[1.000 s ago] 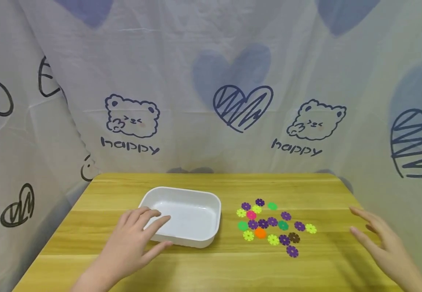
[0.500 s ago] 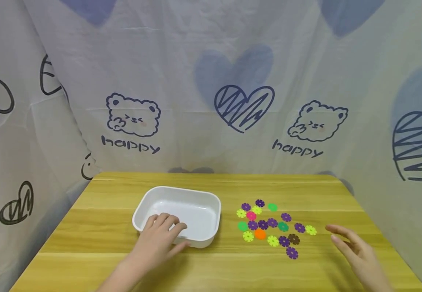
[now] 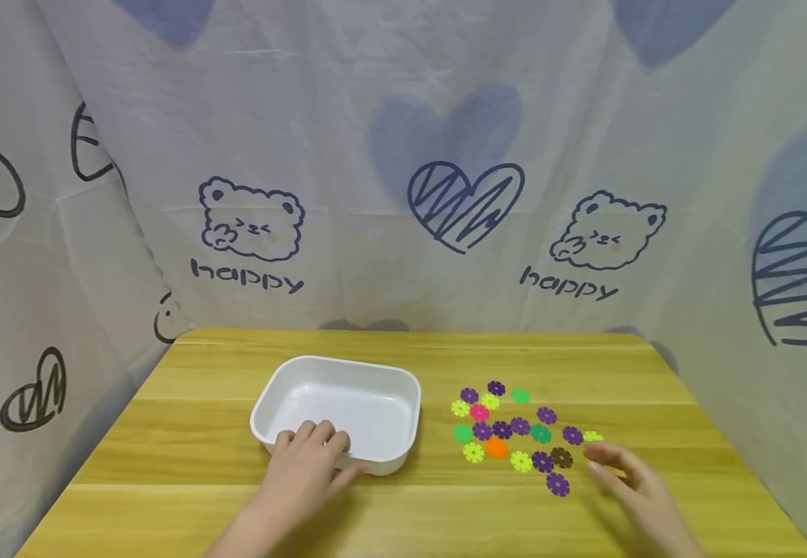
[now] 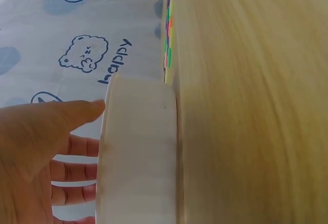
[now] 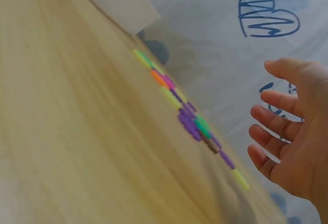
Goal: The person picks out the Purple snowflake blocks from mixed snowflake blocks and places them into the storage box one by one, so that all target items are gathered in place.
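My left hand [image 3: 305,461] is at the near rim of a white plastic tray [image 3: 406,403], its fingers curled over the edge to the inside. In the left wrist view the thumb [image 4: 87,111] lies at the rim and the other fingers go behind the tray's wall [image 4: 138,147]. To the right, my right hand [image 3: 633,488] hovers with bent fingers beside a yellow-green notched disc [image 3: 593,436], partly overlapping it. Nothing is between its fingers in the right wrist view. A brown disc [image 3: 561,457] and a purple disc [image 3: 558,484] lie just left of that hand.
Several flat snowflake-shaped plastic discs lie spread right of the tray, among them an orange disc [image 3: 497,448], a pink disc [image 3: 479,412] and a green disc [image 3: 520,396]. They lie on a wooden table [image 3: 375,519]. A printed curtain [image 3: 361,256] hangs behind it.
My left hand has moved right and down onto the tray's near rim, its fingers curling over it. My right hand has come left from the table's right side to the discs.
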Action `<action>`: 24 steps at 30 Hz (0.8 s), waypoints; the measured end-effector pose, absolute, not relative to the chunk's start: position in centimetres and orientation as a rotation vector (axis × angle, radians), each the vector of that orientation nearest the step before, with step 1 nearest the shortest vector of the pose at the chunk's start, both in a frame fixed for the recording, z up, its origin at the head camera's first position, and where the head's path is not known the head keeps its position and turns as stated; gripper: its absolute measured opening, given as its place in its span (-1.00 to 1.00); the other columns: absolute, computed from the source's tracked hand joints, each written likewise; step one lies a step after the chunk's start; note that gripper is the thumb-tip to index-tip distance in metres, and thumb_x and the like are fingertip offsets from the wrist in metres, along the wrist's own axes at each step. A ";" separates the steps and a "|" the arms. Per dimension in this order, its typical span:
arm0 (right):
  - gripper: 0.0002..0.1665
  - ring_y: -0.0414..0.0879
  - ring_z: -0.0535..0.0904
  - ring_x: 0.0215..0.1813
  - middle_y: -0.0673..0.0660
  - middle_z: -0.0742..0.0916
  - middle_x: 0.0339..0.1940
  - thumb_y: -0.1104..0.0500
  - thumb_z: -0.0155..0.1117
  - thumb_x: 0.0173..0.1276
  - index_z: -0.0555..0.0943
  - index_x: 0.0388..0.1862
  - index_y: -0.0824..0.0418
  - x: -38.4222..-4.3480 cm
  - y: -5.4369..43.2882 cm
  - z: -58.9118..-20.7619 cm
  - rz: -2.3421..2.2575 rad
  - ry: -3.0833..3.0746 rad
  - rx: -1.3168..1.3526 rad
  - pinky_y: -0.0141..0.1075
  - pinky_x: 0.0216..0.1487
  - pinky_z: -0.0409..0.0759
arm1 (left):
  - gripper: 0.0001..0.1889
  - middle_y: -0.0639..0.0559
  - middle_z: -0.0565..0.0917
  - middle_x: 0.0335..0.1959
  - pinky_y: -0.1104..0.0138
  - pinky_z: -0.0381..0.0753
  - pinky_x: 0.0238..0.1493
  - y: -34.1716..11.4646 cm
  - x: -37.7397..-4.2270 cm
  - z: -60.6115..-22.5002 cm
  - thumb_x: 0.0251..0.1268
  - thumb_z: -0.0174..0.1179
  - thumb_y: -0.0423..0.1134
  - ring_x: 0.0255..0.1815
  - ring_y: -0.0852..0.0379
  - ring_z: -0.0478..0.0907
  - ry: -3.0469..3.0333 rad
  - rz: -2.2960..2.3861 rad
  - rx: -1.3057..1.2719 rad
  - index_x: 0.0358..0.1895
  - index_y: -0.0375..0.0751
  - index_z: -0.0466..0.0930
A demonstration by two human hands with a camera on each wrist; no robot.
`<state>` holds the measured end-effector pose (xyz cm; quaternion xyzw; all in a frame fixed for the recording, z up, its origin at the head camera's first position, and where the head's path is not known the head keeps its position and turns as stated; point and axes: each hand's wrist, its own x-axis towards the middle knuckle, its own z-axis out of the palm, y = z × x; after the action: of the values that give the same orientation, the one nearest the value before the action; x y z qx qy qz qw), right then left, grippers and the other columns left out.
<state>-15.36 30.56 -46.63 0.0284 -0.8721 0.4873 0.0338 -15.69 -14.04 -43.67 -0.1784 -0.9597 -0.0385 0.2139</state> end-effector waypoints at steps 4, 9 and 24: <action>-0.55 -0.47 0.50 -0.11 0.08 0.68 -0.02 0.08 0.17 0.46 0.48 0.22 0.29 -15.7 30.0 -47.4 1.454 -2.721 0.052 -0.43 -0.11 0.57 | -0.65 0.18 0.44 -0.42 0.28 0.24 -0.31 -13.9 -15.8 -43.8 0.08 0.33 0.17 -0.35 0.14 0.38 -2.654 -0.084 -0.493 -0.36 0.01 0.50; -0.47 -0.43 0.49 -0.14 0.14 0.66 0.02 0.01 0.31 0.34 0.51 0.21 0.19 -16.0 29.7 -48.2 1.400 -2.800 -0.035 -0.45 -0.11 0.53 | -0.65 0.17 0.44 -0.44 0.27 0.27 -0.32 -13.3 -16.2 -43.9 0.12 0.30 0.17 -0.37 0.13 0.39 -2.646 -0.078 -0.501 -0.39 0.01 0.47; -0.49 -0.01 0.47 0.06 0.07 0.68 -0.04 -0.04 0.51 0.09 0.64 0.00 0.12 -16.4 29.3 -49.7 0.988 -2.908 0.159 -0.19 0.05 0.45 | -0.69 0.16 0.48 -0.43 0.23 0.34 -0.26 -12.4 -16.4 -43.9 0.14 0.31 0.13 -0.34 0.12 0.41 -2.678 -0.142 -0.491 -0.37 0.01 0.51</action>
<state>-16.44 29.31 -49.73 0.0517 -0.9450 0.3211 0.0329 -16.40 -12.42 -43.91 -0.1763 -0.9611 -0.0511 0.2063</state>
